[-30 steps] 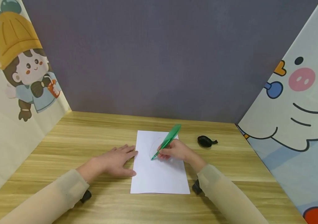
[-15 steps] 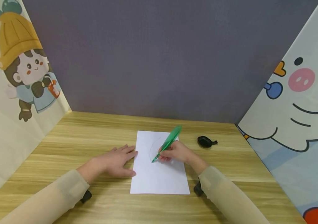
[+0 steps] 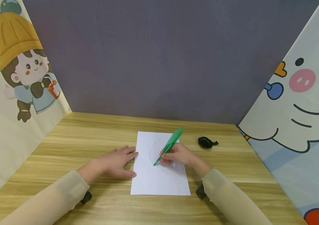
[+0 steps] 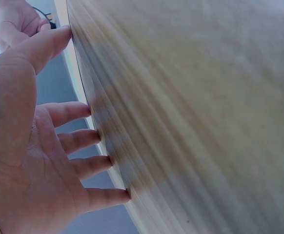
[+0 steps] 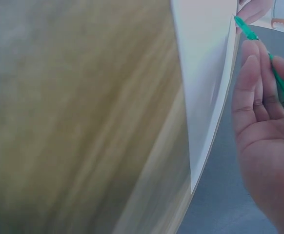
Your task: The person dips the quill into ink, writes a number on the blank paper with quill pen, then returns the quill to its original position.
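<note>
My right hand (image 3: 177,154) grips a green feather-shaped pen (image 3: 173,139) whose tip meets a white sheet of paper (image 3: 159,182). A thin curved line (image 3: 150,151) runs on the paper from near the top down to the pen tip. In the right wrist view the pen (image 5: 249,31) is pinched between thumb and fingers, its tip at the sheet. My left hand (image 3: 117,164) rests with spread fingers at the sheet's left edge, thumb and forefinger tips on the margin. The left wrist view shows that hand (image 4: 44,146) with its straight fingertips touching the surface.
The paper lies on a wood-grain table (image 3: 97,131). A small black teardrop-shaped object (image 3: 205,142) lies right of the paper, beyond my right hand. A grey panel (image 3: 148,62) stands at the back, with cartoon-printed panels on the left and right.
My right hand and the pen have moved slightly down and to the right, and the curved line has grown longer. The left hand has stayed in place.
</note>
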`<state>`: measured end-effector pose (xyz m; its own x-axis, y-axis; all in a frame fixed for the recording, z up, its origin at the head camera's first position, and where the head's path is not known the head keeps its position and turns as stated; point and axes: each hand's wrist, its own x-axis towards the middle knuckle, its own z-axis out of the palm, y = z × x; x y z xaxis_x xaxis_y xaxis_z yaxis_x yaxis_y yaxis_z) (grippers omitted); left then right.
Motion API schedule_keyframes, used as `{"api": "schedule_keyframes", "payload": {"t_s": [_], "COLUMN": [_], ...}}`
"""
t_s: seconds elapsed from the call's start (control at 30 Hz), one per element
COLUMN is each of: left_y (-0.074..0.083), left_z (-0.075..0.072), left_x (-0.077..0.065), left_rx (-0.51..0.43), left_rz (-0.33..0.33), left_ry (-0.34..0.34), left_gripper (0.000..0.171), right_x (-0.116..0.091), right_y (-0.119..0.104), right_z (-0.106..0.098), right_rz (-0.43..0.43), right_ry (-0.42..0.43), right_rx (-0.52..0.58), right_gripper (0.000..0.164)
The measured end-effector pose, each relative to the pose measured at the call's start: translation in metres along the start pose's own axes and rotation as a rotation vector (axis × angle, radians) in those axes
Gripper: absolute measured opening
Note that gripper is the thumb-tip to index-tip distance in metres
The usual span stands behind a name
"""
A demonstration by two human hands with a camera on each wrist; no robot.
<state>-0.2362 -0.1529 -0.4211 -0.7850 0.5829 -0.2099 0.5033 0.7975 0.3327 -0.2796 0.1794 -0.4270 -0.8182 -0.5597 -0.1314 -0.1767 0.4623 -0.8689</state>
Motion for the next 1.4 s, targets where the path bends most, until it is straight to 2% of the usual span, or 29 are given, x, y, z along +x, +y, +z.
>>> {"api": "schedule_keyframes", "payload": {"t_s": [0.77,1.4], "left_y": [0.000,-0.001], "left_z": [0.000,0.001], "left_x": [-0.001,-0.003], "left_rx": [-0.010,-0.013], "left_rz": [0.012,0.003], "left_ry": [0.005,0.007], "left_gripper": [0.093,0.093], "right_x": [-0.016,-0.027], "right_y": [0.006,0.016], "right_z": [-0.007,-0.018], "right_rz": [-0.029,-0.030], "right_ry": [-0.035,-0.019], "right_rx": [-0.036,-0.055], "right_gripper": [0.020,0.019]}}
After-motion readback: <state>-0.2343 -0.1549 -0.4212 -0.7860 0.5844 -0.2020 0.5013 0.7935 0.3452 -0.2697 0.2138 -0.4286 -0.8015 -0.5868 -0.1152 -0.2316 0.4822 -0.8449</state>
